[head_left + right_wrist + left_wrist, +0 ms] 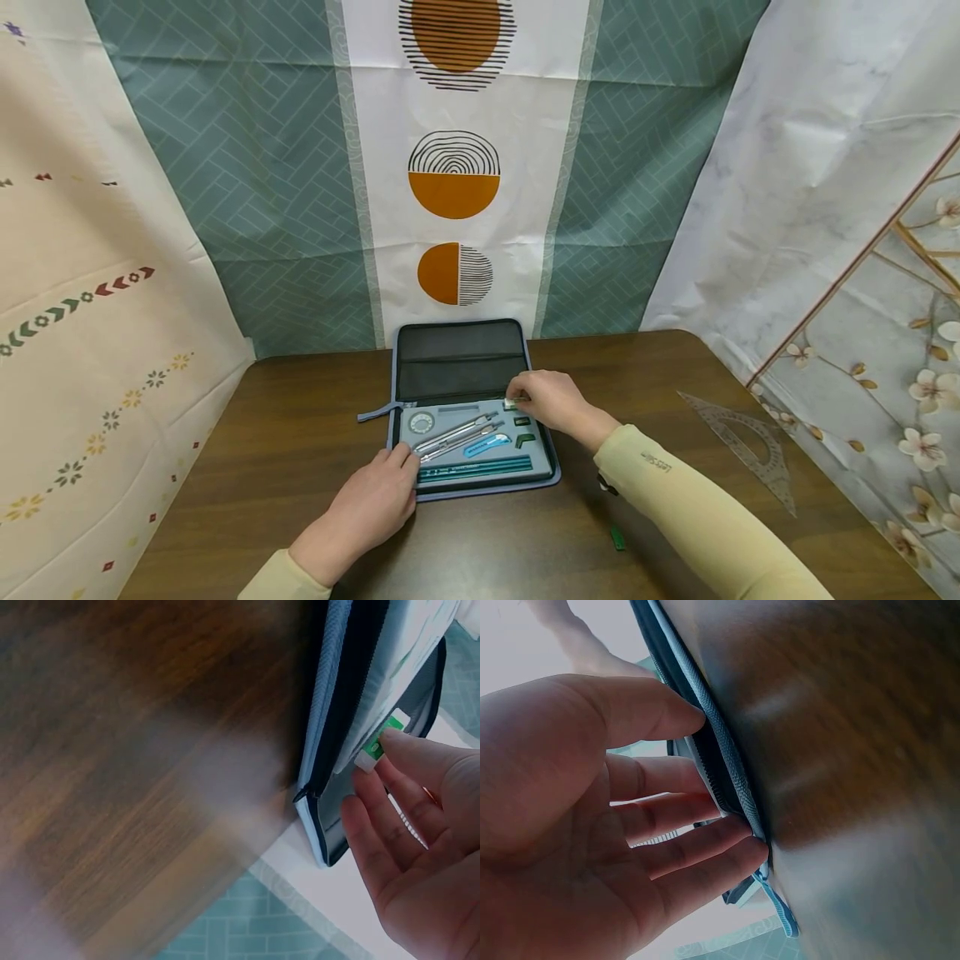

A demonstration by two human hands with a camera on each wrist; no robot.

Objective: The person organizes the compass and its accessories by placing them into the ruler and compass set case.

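Note:
A zippered geometry-set case (pixel 555 475) lies unfolded on the table, its dark lid (pixel 461 367) at the far side. My right hand (pixel 551 402) pinches a small white eraser with a green sleeve (pixel 381 741) between thumb and fingers, at the tray's far right corner. Along the case's left edge rests my left hand (pixel 378 496), its fingertips touching the zipper border (pixel 739 772). The grey tray holds silver compasses (pixel 453 437), a light blue craft knife (pixel 486 445), green pencils (pixel 475 469), a round white dial-like piece (pixel 422 422) and small dark green pieces (pixel 525 440).
A clear triangular set square (pixel 742 442) lies on the brown table (pixel 300 417) to the right. A small green piece (pixel 617 537) sits close to my right forearm. From the case's left side a blue strap (pixel 377 412) sticks out. Patterned cloths hang behind the table.

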